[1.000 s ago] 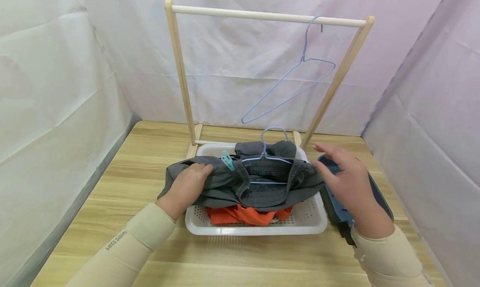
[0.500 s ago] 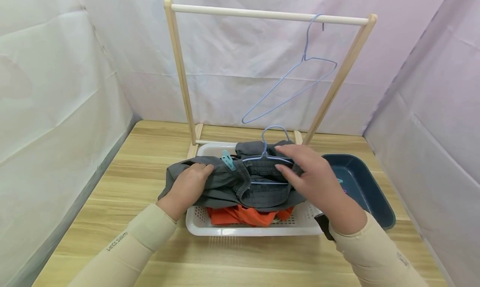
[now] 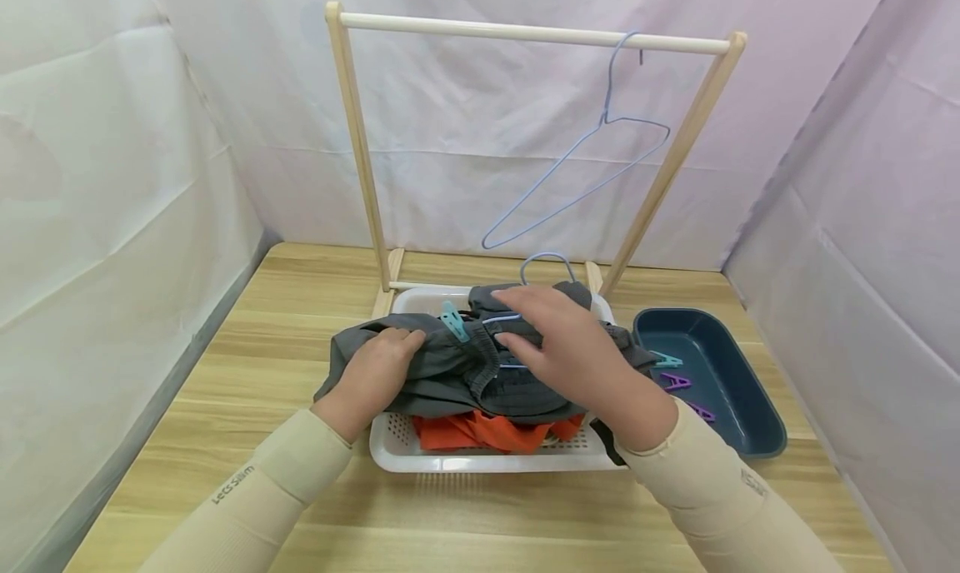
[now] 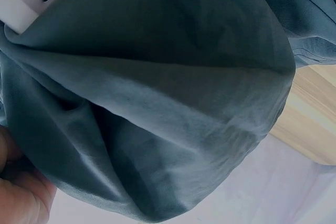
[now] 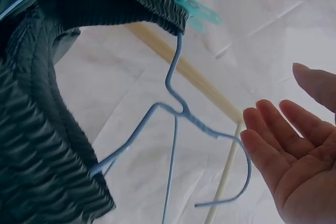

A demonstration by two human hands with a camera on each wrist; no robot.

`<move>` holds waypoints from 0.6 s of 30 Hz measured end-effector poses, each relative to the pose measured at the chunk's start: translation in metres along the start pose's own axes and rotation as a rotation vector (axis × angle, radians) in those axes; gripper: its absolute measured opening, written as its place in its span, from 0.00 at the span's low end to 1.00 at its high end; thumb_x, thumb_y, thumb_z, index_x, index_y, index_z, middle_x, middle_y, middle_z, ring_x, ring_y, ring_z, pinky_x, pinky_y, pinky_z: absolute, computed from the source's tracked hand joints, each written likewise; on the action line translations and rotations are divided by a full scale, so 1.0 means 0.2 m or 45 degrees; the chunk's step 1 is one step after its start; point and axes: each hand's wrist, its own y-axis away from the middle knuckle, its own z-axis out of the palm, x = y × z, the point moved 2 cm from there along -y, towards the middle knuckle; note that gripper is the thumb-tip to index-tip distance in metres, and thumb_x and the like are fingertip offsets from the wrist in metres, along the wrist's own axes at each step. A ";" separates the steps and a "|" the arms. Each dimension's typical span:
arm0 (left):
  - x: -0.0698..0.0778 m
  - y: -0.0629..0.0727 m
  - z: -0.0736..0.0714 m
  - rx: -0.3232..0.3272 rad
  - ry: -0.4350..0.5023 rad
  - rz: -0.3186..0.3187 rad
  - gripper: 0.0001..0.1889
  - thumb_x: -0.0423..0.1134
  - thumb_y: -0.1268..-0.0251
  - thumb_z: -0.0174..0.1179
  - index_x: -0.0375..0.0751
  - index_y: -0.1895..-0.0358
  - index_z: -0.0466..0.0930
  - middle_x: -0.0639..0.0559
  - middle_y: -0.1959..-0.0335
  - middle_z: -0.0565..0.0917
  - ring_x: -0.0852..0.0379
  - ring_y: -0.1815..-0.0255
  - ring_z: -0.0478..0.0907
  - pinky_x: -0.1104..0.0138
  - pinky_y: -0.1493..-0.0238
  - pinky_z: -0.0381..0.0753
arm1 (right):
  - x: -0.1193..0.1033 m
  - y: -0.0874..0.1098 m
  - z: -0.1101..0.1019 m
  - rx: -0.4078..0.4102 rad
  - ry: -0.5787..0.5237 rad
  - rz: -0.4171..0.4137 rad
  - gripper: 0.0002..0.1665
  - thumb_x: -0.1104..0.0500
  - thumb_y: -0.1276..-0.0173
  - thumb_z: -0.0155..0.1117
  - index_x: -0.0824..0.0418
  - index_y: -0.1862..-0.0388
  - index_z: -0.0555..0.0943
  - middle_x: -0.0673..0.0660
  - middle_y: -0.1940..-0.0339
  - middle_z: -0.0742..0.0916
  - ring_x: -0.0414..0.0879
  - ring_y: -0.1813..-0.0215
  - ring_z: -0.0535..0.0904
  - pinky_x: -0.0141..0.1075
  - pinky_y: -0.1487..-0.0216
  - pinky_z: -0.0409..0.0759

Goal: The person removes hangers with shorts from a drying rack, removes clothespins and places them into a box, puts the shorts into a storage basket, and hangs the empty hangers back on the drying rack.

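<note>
Dark grey elastic-waist pants [image 3: 442, 386] lie bunched across the top of the white basket [image 3: 517, 461]. A light-blue wire hanger [image 5: 185, 113] passes inside their waistband, its hook standing up out of it. One turquoise clothespin [image 3: 453, 321] is clipped at the waistband's left part. My left hand [image 3: 373, 377] grips the cloth on the left; thumb and fingertips show at the fabric's edge in the left wrist view. My right hand [image 3: 570, 348], fingers spread and slightly bent, is over the hanger's neck. In the right wrist view it is beside the hook, holding nothing.
Behind the basket stands a wooden rack with a white rail [image 3: 495, 31], from which another blue hanger [image 3: 577, 144] hangs. A dark blue tray [image 3: 738, 390] with several clothespins [image 3: 677, 381] sits at right. Orange cloth [image 3: 483, 431] lies in the basket under the pants.
My right hand has moved left from beside the tray to over the middle of the pants, uncovering the clothespins in the tray. My left hand has kept its grip in place.
</note>
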 end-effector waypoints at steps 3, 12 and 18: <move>0.00 0.00 0.00 0.000 0.006 -0.003 0.09 0.22 0.38 0.58 0.32 0.56 0.78 0.41 0.66 0.83 0.46 0.61 0.82 0.58 0.61 0.84 | -0.02 -0.03 0.03 -0.068 -0.023 0.044 0.29 0.58 0.36 0.69 0.61 0.36 0.75 0.59 0.40 0.81 0.53 0.36 0.74 0.47 0.39 0.75; 0.01 0.00 0.00 -0.027 0.015 -0.030 0.10 0.23 0.37 0.58 0.33 0.53 0.79 0.41 0.64 0.84 0.46 0.59 0.82 0.57 0.58 0.84 | -0.03 -0.09 0.12 -0.212 -0.048 0.155 0.30 0.56 0.33 0.66 0.60 0.33 0.72 0.58 0.36 0.78 0.52 0.33 0.71 0.46 0.37 0.73; 0.01 0.00 -0.01 -0.021 0.009 -0.026 0.11 0.23 0.37 0.58 0.33 0.53 0.79 0.41 0.63 0.84 0.46 0.58 0.82 0.57 0.57 0.84 | -0.06 -0.15 0.18 -0.334 0.005 0.227 0.29 0.55 0.31 0.63 0.58 0.32 0.71 0.59 0.35 0.76 0.53 0.32 0.70 0.47 0.36 0.72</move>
